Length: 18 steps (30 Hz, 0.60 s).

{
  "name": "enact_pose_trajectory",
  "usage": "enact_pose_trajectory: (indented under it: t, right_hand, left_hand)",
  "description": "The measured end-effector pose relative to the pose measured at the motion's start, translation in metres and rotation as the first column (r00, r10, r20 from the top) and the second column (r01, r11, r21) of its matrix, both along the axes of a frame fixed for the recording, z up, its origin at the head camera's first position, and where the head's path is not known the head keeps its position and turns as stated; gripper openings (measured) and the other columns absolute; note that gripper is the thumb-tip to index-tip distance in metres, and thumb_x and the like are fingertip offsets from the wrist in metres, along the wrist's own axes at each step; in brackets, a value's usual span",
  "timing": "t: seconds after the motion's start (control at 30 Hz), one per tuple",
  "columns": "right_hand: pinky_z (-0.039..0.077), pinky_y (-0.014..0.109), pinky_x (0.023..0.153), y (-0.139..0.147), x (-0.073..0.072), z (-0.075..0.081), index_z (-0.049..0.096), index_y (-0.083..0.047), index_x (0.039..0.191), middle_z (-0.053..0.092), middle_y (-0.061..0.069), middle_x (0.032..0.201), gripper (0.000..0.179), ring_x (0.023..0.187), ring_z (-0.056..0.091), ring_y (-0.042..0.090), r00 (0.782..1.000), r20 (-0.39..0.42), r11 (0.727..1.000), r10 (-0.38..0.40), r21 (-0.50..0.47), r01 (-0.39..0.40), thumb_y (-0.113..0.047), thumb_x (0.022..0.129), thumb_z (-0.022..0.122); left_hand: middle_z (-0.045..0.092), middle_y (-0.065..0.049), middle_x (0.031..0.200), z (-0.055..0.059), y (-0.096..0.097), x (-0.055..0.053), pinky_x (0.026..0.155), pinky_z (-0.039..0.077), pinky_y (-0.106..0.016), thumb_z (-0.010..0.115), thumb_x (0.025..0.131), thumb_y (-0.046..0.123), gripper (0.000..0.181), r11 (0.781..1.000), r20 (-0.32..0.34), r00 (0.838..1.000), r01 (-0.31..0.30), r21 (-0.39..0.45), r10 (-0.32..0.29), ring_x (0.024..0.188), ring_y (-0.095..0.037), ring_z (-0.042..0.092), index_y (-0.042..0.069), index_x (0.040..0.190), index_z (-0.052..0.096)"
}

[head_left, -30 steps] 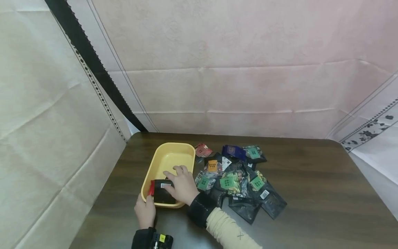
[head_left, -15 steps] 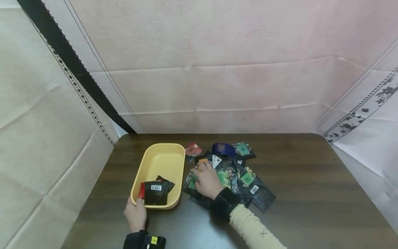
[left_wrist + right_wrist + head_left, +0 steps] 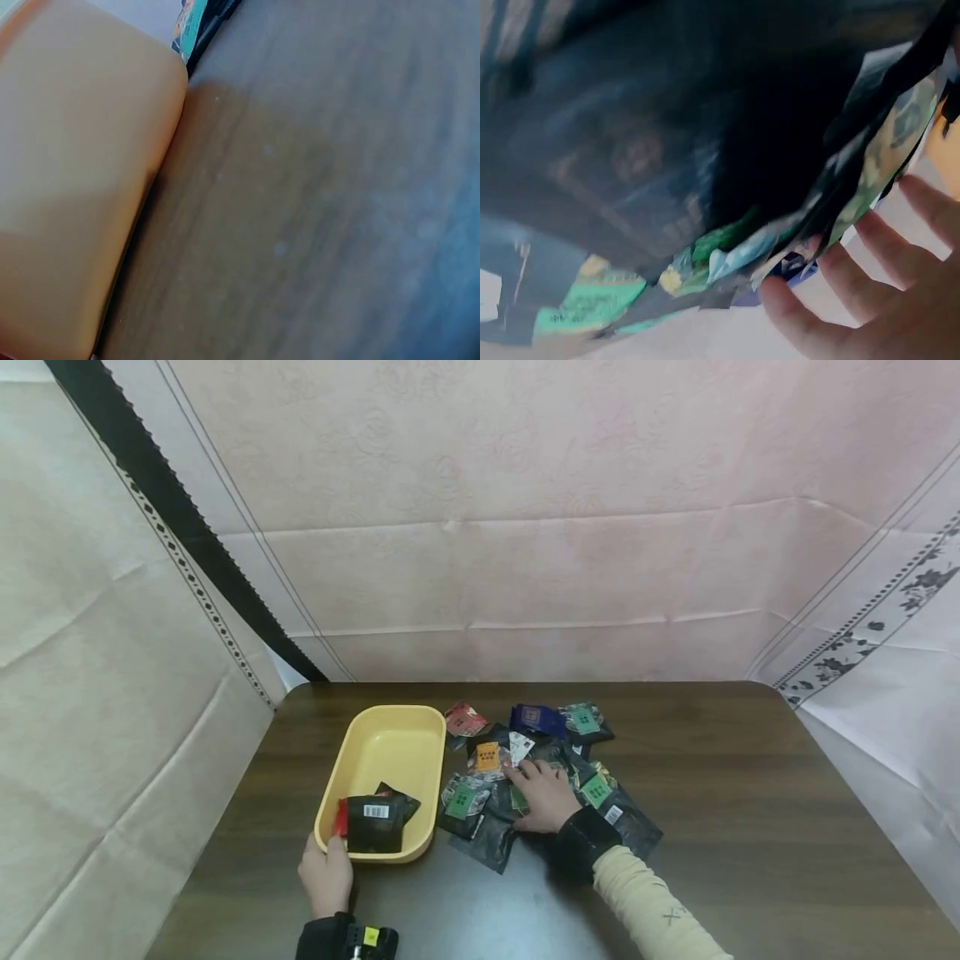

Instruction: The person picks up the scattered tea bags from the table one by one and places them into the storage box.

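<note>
My left hand (image 3: 327,875) grips the near left corner of a yellow plastic tray (image 3: 330,768), thumb over the rim. In the left wrist view the tray's outer wall (image 3: 82,165) fills the left side, and that hand is out of sight. Inside the tray lie black packets (image 3: 375,831), one with a red edge and a white barcode label. My right hand (image 3: 546,795) rests on a heap of dark packets, fingers spread over one with a green label. In the right wrist view its fingertips (image 3: 778,294) touch the packets' edges, close under a large dark packet (image 3: 630,165).
Around the right hand lie a red-topped packet (image 3: 465,720), a purple one (image 3: 538,720), an orange-labelled one (image 3: 487,758) and several green-labelled ones. The brown table (image 3: 720,793) meets hung pale cloth (image 3: 480,568) at its far edge.
The right hand has left the tray and moved right onto the heap, then further right across it. The black packets stay in the tray. The left hand keeps its hold on the corner.
</note>
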State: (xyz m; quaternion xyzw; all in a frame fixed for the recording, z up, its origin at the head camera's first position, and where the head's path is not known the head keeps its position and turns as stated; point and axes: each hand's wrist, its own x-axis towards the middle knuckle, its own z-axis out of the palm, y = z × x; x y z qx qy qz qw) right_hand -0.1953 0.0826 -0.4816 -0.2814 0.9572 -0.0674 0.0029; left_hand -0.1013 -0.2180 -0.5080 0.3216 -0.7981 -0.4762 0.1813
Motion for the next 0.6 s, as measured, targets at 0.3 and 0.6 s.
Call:
enact_pose_trajectory:
  t: [0.3, 0.6]
  right_hand:
    - [0.043, 0.049, 0.079, 0.001, -0.001, -0.006, 0.052, -0.015, 0.127, 0.056, 0.008, 0.100, 0.067, 0.094, 0.050, 0.027, 0.991, -0.135, 0.996, 0.015, 0.085, -0.003, -0.030, 0.066, 0.076]
    - [0.049, 0.033, 0.056, 0.009, -0.005, 0.005, 0.064, -0.011, 0.092, 0.053, 0.002, 0.077, 0.015, 0.066, 0.055, 0.019, 0.998, -0.055, 0.999, -0.018, -0.044, 0.016, -0.006, 0.077, 0.061]
  left_hand:
    - [0.048, -0.034, 0.116, 0.001, 0.000, 0.000, 0.090, 0.038, -0.055, 0.033, 0.089, 0.009, 0.042, 1.000, 0.015, 1.000, 0.001, 0.014, -0.001, 0.103, -0.042, 0.046, -0.014, 0.123, 0.041]
    - [0.045, -0.034, 0.121, 0.003, -0.001, -0.001, 0.093, 0.036, -0.055, 0.032, 0.090, 0.009, 0.045, 0.999, 0.055, 0.998, 0.002, 0.043, -0.004, 0.107, -0.042, 0.044, -0.014, 0.128, 0.037]
